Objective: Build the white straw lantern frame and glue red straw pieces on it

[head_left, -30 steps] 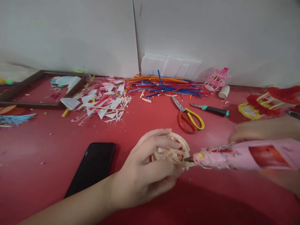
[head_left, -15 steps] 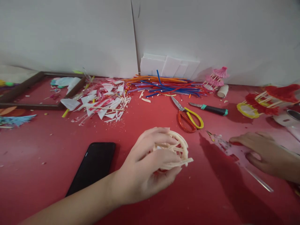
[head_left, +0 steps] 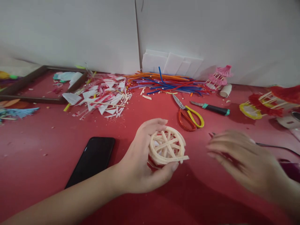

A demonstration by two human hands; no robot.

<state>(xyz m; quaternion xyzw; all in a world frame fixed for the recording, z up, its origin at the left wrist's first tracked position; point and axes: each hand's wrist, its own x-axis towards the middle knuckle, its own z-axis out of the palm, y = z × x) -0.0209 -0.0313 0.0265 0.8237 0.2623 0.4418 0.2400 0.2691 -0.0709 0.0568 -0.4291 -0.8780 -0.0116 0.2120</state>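
Note:
My left hand (head_left: 142, 159) is closed round a small cream-coloured wheel (head_left: 167, 146) built from sticks, with spokes inside a round rim. It holds the wheel just above the red tabletop (head_left: 47, 162), face turned up. To the right of the wheel my right hand (head_left: 243, 162) is blurred by motion, fingers stretched toward the wheel with nothing in them. The pink glue gun (head_left: 290, 165) lies behind that hand at the right edge, mostly hidden.
A black phone (head_left: 92, 159) lies left of my forearm. Red-and-yellow scissors (head_left: 188, 115), a craft knife (head_left: 213, 108), coloured straws (head_left: 166, 83), white and pink scraps (head_left: 103, 98), a brown frame (head_left: 35, 87) and small red and pink stick models (head_left: 269, 100) line the back.
My right hand has put down the pink glue gun and moved left toward the wheel. My left hand has turned the wheel so its spoked face shows.

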